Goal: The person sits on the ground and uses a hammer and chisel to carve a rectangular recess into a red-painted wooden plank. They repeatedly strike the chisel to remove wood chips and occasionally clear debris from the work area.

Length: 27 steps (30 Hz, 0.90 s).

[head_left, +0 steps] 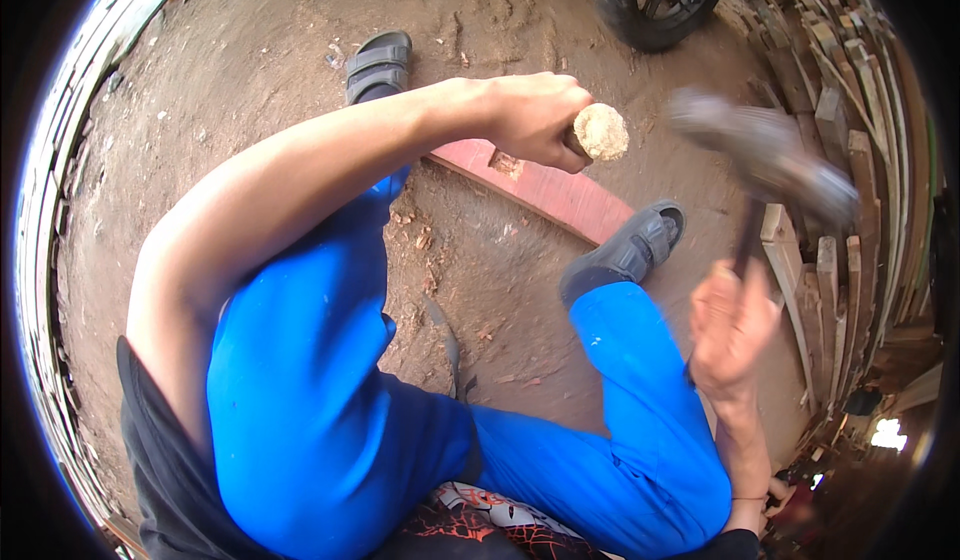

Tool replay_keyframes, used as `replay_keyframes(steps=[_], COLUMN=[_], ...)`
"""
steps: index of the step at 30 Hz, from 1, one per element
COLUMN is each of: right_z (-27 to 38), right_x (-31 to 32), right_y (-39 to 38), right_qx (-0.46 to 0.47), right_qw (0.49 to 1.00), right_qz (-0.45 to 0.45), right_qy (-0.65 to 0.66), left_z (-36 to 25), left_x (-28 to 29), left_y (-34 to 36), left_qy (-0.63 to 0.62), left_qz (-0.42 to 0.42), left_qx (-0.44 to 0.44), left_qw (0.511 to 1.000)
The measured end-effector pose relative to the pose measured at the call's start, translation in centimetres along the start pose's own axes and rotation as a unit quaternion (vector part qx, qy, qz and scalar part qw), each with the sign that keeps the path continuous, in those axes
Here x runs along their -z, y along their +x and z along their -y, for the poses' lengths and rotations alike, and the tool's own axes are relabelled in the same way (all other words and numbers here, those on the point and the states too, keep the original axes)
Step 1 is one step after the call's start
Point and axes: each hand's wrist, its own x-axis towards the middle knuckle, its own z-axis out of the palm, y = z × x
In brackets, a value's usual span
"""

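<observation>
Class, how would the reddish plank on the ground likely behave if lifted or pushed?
The reddish plank looks like solid wood, so probably stiff. Its flat, broad face suggests sliding, not rolling. The recess cut into it may weaken it.

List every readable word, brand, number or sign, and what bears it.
None can be read.
Hammer-like tool in the right hand: too blurred to tell.
Pale-ended handle in the left hand, red plank: no lettering seen.
Tyre: too small to tell.
Patterned cloth: no readable words.
</observation>
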Motion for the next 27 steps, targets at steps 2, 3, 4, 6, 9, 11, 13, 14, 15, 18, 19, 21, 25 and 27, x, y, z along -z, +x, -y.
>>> replay_keyframes(steps=[2,3,4,6,9,11,13,14,15,18,19,21,25,27], right_z=[0.2,0.3,0.6,1.0,1.2,1.1,0.9,0.8,0.8,1.3,1.6,2.0,1.9,1.6], right_x=[-0.8,-1.0,-1.0,-0.6,0.2,0.3,0.1,-0.1,-0.3,-0.2,0.0,0.4,0.2,-0.5], right_y=[0.6,1.0,1.1,1.4,1.3,1.2,1.1,1.2,1.2,1.3,1.3,1.1,1.3,1.5], right_qx=[-0.070,-0.112,-0.127,-0.114,-0.105,-0.096,-0.112,-0.120,-0.127,-0.140,-0.157,-0.139,-0.110,-0.122], right_qw=[0.995,0.986,0.985,0.989,0.988,0.984,0.987,0.989,0.989,0.986,0.983,0.985,0.983,0.990], right_qz=[0.076,0.119,0.106,0.076,0.039,0.019,0.034,0.045,0.055,0.086,0.090,0.052,0.000,0.019], right_qy=[0.011,0.025,0.045,0.051,0.107,0.150,0.110,0.077,0.045,0.022,0.033,0.086,0.145,0.075], left_z=[-0.1,-0.1,-0.1,0.0,0.3,0.3,0.3,0.2,0.1,-0.1,-0.1,-0.1,-0.1,-0.3], left_x=[0.1,0.2,0.0,-0.1,-0.4,-0.5,-0.5,-0.5,-0.5,-0.4,-0.3,-0.2,0.0,0.0], left_y=[-0.1,-0.1,-0.2,-0.3,-0.3,-0.3,-0.2,-0.2,-0.2,-0.2,-0.2,-0.2,0.0,0.0], left_qy=[-0.022,-0.021,-0.019,-0.023,-0.016,-0.010,-0.008,-0.009,-0.009,-0.020,-0.014,-0.018,0.012,-0.004], left_qz=[-0.029,-0.023,-0.019,-0.009,-0.020,-0.014,-0.008,-0.006,-0.005,-0.006,-0.016,-0.011,-0.007,-0.010], left_qx=[-0.017,-0.017,-0.006,0.014,0.017,0.014,0.014,0.015,0.019,0.026,0.025,0.029,0.029,0.034], left_qw=[0.999,0.999,1.000,1.000,1.000,1.000,1.000,1.000,1.000,0.999,0.999,0.999,0.999,0.999])
